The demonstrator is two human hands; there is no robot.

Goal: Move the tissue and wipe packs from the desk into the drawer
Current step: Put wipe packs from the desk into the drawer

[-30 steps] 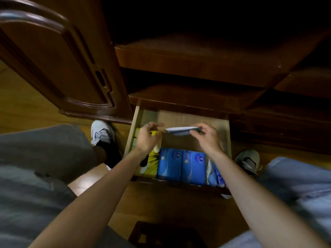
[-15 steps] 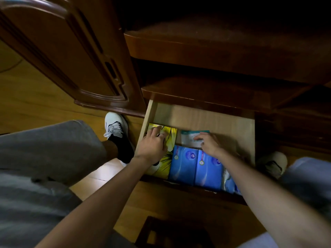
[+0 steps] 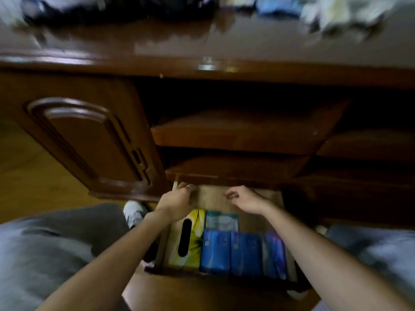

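The open wooden drawer (image 3: 265, 198) sits low between my knees. Inside lie a yellow tissue box (image 3: 193, 241) at the left, a pale teal wipe pack (image 3: 221, 221) behind, and blue tissue packs (image 3: 231, 252) in a row along the front. My left hand (image 3: 177, 199) hovers above the drawer's back left, fingers loosely curled, holding nothing. My right hand (image 3: 247, 199) hangs over the drawer's back middle, fingers apart and empty. Blurred packs (image 3: 278, 5) lie on the desk top (image 3: 202, 41) at the far right.
An open cabinet door (image 3: 89, 140) juts out at the left. Closed drawer fronts (image 3: 235, 133) stack above the open drawer. My grey-clad knees (image 3: 56, 243) flank the drawer, and a white shoe (image 3: 133, 212) rests on the wooden floor.
My right hand let go of the teal wipe pack, which now lies in the drawer. Both hands have lifted up and away. My head tilted up, bringing the desk top into view.
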